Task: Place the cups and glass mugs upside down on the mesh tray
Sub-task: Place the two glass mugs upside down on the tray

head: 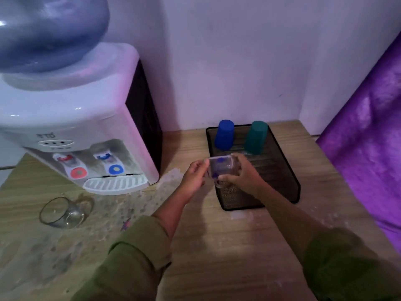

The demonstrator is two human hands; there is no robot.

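Both hands, left hand (193,178) and right hand (243,173), are grasping the glass mug (222,168) above the mesh tray (290,183)'s near-left corner; seat its rim flat.

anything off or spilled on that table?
Yes. A glass mug lies tipped on its side left of the tray, by the dispenser. The tabletop around it looks blotchy, maybe wet or worn; can't tell which.

Two cups (224,135), two glass mugs (222,169).

Head cam, looking fwd and down, close over table (217,246) by wall.
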